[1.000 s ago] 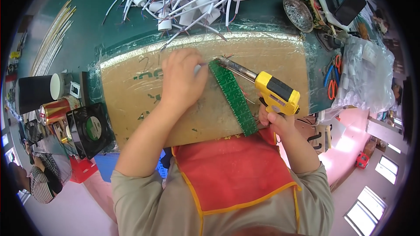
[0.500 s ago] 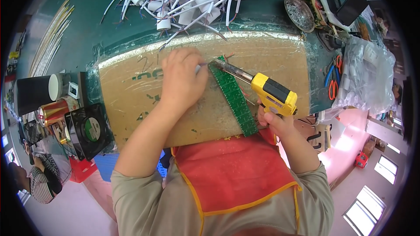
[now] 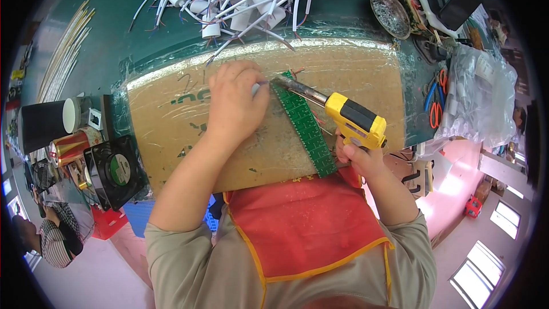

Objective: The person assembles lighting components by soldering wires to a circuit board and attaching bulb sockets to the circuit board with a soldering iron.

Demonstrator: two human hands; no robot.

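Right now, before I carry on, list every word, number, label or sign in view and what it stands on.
I don't transcribe text; here is where it stands:
Cardboard sheet: green print and a dark handwritten mark.
Axial fan: hub label, too small to read.
Yellow soldering gun: side marking, too blurred.
Red apron: yellow lettering, too foreshortened.

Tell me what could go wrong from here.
The yellow-and-black pistol-shaped soldering tool aims its metal barrel toward the bare left grip; if that is hot, a slip might burn skin. The long green circuit board has its near end beside the red cloth apron, so leaning in could nudge it out of line.
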